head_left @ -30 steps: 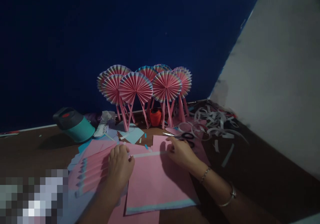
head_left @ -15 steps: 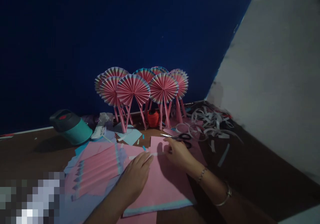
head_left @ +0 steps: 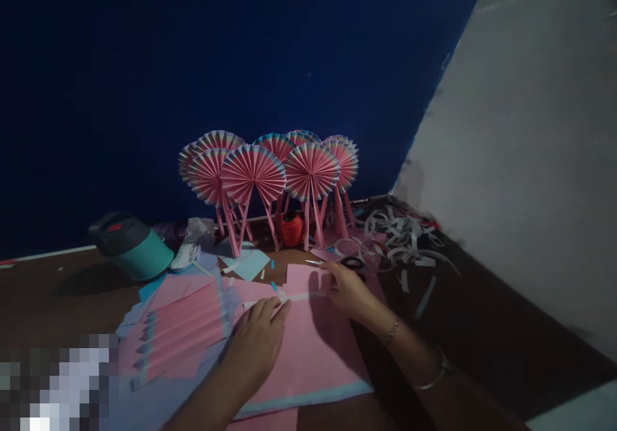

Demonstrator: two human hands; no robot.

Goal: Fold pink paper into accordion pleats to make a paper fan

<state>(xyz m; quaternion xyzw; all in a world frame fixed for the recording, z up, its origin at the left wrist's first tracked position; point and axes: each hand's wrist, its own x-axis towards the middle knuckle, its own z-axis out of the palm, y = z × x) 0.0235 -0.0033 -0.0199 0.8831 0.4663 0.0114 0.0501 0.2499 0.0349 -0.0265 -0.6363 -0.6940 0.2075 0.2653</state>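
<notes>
i see my left hand lying open and flat on the pink sheet, its fingertips pressing one end of a thin white strip. my right hand rests on the strip's other end; i can't tell whether it pinches it. scissors lie just beyond the right hand, with paper curls further right. a pleated sheet sits left of my left hand. far left, a teal jar lies on its side with its lid on, contents hidden. fans stand beyond both hands.
</notes>
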